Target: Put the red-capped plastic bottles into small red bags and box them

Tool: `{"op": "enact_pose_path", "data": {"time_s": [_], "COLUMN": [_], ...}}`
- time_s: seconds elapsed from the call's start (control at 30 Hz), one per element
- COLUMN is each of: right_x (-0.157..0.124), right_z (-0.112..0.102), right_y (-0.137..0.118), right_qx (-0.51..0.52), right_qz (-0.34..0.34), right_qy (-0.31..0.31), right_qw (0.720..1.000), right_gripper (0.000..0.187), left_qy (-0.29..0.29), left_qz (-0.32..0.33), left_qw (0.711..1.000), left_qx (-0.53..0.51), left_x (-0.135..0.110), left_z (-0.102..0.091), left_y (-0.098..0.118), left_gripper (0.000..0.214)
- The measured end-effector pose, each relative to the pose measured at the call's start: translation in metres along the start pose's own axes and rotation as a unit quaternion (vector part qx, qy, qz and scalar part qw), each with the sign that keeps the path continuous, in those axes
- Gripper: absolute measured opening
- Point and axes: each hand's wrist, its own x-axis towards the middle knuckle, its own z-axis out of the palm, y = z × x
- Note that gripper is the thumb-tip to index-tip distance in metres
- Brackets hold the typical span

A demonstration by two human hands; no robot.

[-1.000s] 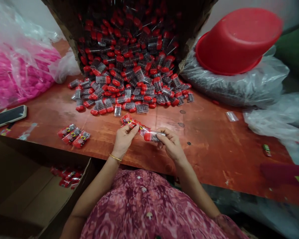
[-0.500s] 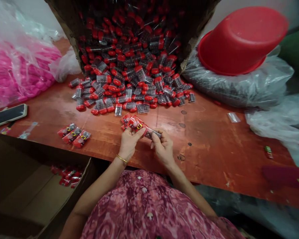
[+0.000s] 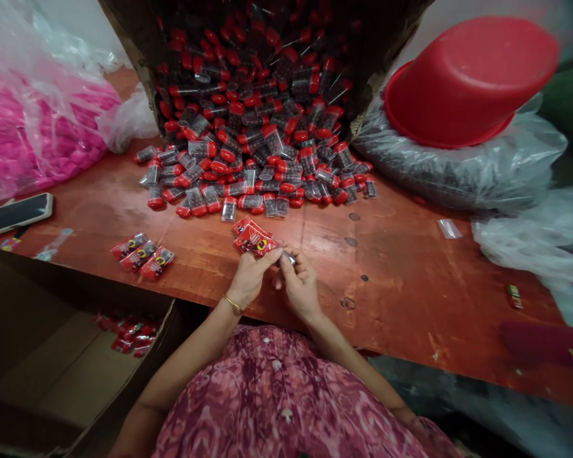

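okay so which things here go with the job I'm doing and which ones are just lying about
Likely part of the job:
- held tube
- tube pile
- packets by your left hand
- three packets
- box with packets inside

Seemingly just lying about:
- phone
- upturned bucket
- pink bag
- small green item

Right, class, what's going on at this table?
A person's left hand and right hand hold a small clear container, mostly hidden between them. Red printed packaging lies right by the left hand; three red packets lie farther left on the table. Beyond, red-capped containers spill from a box.
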Motion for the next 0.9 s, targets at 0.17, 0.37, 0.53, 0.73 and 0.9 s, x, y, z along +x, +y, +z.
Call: {"op": "enact_pose_path", "data": {"time_s": [0.17,0.37,0.53,0.73,0.9], "right_x": [0.0,0.005,0.014,0.039,0.102], "right_z": [-0.014,-0.009,0.005,0.015,0.002], "right_y": [0.001,-0.004,-0.003,-0.001,-0.01], "right_qx": [0.009,-0.005,-0.003,-0.14,-0.504], "right_qz": [0.02,0.012,0.054,-0.029,-0.203], "right_qy": [-0.122,-0.104,-0.1,-0.145,-0.007], "right_qw": [0.992,0.994,0.994,0.979,0.839], "right_gripper": [0.035,0.04,0.04,0.036,0.038], "left_qy": [0.019,-0.021,0.054,0.067,0.236], "left_qz": [-0.006,-0.006,0.031,-0.021,0.068], "left_qw": [0.999,0.999,0.997,0.995,0.962], "left_qx": [-0.033,0.03,-0.039,-0.076,-0.123], "left_x": [0.0,-0.007,-0.009,-0.005,0.005], "left_z": [-0.007,-0.004,-0.004,-0.028,-0.083], "left_y": [0.006,-0.005,-0.001,0.01,0.036], "left_gripper": [0.029,0.031,0.039,0.036,0.028]}}
